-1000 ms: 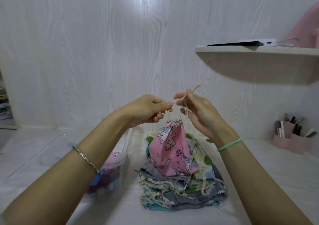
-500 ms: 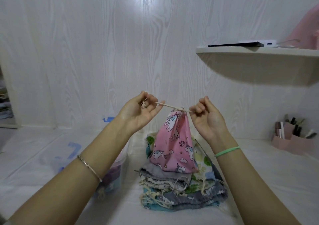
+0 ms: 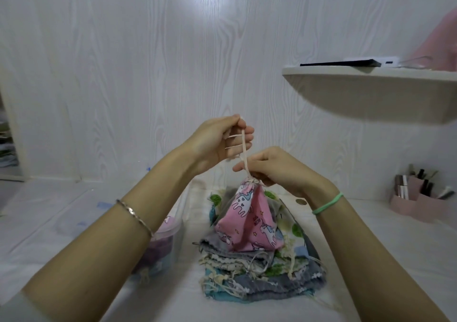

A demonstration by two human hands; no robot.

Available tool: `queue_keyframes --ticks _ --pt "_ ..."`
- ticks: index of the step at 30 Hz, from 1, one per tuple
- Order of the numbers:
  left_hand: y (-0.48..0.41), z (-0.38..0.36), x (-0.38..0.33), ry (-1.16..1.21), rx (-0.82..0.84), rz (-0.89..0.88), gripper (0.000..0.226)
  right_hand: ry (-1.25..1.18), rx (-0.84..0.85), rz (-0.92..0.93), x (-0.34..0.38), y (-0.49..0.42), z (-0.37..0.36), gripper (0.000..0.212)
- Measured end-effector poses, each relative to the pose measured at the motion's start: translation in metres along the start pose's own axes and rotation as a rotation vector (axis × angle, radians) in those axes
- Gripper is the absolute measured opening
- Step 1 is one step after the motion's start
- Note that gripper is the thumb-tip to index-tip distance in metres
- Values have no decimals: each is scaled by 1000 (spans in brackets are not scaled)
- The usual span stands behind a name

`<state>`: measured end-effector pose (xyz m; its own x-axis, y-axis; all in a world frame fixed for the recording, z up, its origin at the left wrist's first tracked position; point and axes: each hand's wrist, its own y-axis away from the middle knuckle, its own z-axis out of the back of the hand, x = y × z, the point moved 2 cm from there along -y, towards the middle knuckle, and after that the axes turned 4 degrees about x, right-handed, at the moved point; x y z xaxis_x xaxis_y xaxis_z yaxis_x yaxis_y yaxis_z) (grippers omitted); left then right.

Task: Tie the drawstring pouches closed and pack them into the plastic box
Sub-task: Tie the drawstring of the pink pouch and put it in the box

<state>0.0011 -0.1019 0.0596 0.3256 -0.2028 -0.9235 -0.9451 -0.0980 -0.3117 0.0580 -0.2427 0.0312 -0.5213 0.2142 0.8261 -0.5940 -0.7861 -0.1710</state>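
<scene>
- At far left on the white surface: clear plastic box (image 3: 165, 241), partly hidden behind the left forearm. Purple and pink fabric shows through its wall.
- Left wrist carries a thin metal bracelet (image 3: 134, 213).
- Left hand (image 3: 218, 141) is raised above the pouch. Thumb and forefinger pinch the upper end of the drawstring (image 3: 244, 152), and two strands of cord cross the other curled fingers.
- The drawstring runs taut and nearly vertical from the left hand down to the pouch mouth.
- Pink unicorn pouch (image 3: 247, 219) hangs centre frame, mouth gathered tight. Its lower edge sits at the top of the pile; contact cannot be confirmed.
- Pile of pouches (image 3: 262, 276), grey, blue and green-spotted, lies flat below, just right of the box.
- Right hand (image 3: 280, 171) is lower than the left, fingers curled and pinching the cord at the gathered neck.
- Right wrist carries a green band (image 3: 327, 203).
- Upper right: a wall shelf (image 3: 371, 80). Lower right: a pink organiser (image 3: 418, 199) holding small items.
</scene>
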Motion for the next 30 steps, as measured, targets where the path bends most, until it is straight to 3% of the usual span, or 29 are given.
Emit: queue_keyframes --ticks 4,7,11,14,17,20,24,27,30 --pt "-8 -4 4 -21 -31 83 26 -159 90 -56 -1 -4 -1 34" --pt "-9 -2 9 10 -62 121 23 -228 97 -47 -1 -3 -2 30" --pt "0 3 17 -276 20 207 33 -314 0 -47 -8 -4 1 29" --pt "8 6 24 -513 11 146 40 -445 -76 -75 -13 -5 6 25" --pt "12 11 27 -542 -26 48 23 -523 -82 -87 -14 -4 7 20" --pt "16 18 25 -545 -35 36 14 -467 -81 -76 -13 -3 3 24" --pt "19 26 21 -543 -76 39 9 -317 -218 7 -14 -2 1 30" --pt "24 41 15 -553 -145 64 9 -400 -334 39 -18 -3 12 26" --pt "26 56 11 -680 -152 135 8 -389 -341 48 -18 -2 13 19"
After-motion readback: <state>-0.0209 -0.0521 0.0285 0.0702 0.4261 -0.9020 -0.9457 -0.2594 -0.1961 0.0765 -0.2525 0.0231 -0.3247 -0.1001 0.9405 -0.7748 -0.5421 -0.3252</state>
